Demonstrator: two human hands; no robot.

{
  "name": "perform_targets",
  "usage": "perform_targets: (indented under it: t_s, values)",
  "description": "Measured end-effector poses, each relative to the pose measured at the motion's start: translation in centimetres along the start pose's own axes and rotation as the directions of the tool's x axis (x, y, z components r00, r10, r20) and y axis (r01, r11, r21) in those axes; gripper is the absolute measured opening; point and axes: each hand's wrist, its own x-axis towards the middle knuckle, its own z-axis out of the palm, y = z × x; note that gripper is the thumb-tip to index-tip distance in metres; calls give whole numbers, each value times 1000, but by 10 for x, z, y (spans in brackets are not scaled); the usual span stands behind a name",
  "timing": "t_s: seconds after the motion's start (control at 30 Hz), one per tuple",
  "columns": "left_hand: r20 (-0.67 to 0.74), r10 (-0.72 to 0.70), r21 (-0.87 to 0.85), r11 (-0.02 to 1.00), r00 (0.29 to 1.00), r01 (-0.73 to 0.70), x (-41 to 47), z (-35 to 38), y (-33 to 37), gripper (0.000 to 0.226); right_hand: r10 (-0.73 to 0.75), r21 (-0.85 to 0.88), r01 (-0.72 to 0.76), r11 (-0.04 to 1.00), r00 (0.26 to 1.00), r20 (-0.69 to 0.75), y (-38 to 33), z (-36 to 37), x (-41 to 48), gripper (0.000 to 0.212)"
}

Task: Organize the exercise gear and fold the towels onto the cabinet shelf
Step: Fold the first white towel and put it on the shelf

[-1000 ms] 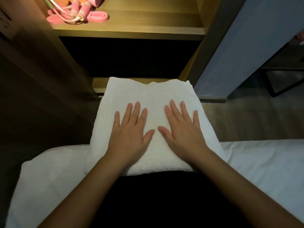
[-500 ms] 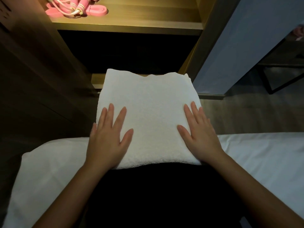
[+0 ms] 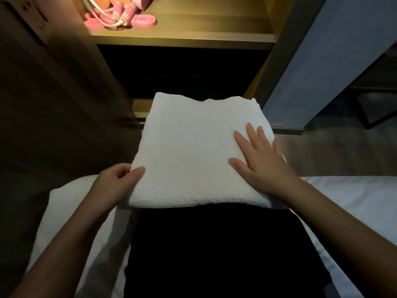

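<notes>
A folded white towel (image 3: 189,151) lies across my dark lap in the middle of the view. My left hand (image 3: 117,183) grips its near left corner, thumb on top and fingers under the edge. My right hand (image 3: 260,162) lies flat and spread on the towel's right side, fingers reaching to the right edge. On the lit wooden cabinet shelf (image 3: 193,37) above, at its left end, rest a pink skipping rope (image 3: 120,17) and a pink resistance band (image 3: 144,21).
Below the lit shelf is a dark cabinet compartment (image 3: 182,72). A dark wooden panel (image 3: 53,93) stands on the left, a blue-grey cabinet door (image 3: 335,61) on the right. White bedding (image 3: 354,196) spreads under me on both sides. A black metal frame (image 3: 369,117) stands at far right.
Both hands slid apart from the towel's middle to its sides. My left hand then dropped to the near left corner and closed on it; my right stays flat.
</notes>
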Motion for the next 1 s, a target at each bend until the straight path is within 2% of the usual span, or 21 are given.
perform_targets:
  t_s: [0.1,0.17,0.23,0.3,0.4,0.5,0.57,0.63,0.7,0.77,0.8,0.83,0.87,0.93,1.0]
  values:
    - [56,-37,-117,992,998,43,4,-6,9,25,-138,-38,138,990,990,-2,-40,-5,27,75]
    - [155,-74,-203,973,985,106,6,-6,16,20,-237,-42,237,971,972,1,-70,-5,42,70]
    - [274,-109,-265,947,956,183,7,-7,20,37,-304,-38,304,952,953,7,-97,-1,52,67]
    - [339,-95,-270,943,936,194,8,-8,23,48,-345,-56,344,937,939,-5,-113,4,57,64]
    - [361,-10,-255,961,933,109,10,-8,30,41,-342,-33,341,939,939,-33,-118,9,58,61]
    - [388,109,-170,984,915,-45,11,-13,31,53,-325,3,326,946,945,-44,-115,9,59,58]
    - [456,189,-50,981,870,-188,4,-19,24,62,-318,37,321,946,946,-64,-113,9,59,55]
    - [559,254,32,945,789,-326,-4,-24,16,59,-312,54,317,947,947,-80,-112,10,59,54]
    - [610,311,160,853,729,-498,-5,-28,7,54,-313,55,318,947,946,-82,-112,11,58,54]
    - [566,412,377,641,714,-668,0,-31,5,39,-317,56,321,945,945,-78,-115,12,59,54]
    - [513,459,455,571,725,-683,4,-31,6,28,-316,61,321,945,946,-77,-116,11,59,54]
    - [468,499,447,578,729,-683,7,-33,9,20,-311,65,316,947,947,-75,-118,11,60,54]
    - [447,527,374,624,723,-686,9,-34,13,22,-303,63,307,950,950,-72,-119,10,61,54]
    - [477,523,179,729,706,-661,11,-34,28,33,-292,48,295,954,955,-57,-118,8,62,53]
    - [533,508,77,767,677,-637,12,-30,46,38,-302,64,305,950,952,-53,-116,7,61,55]
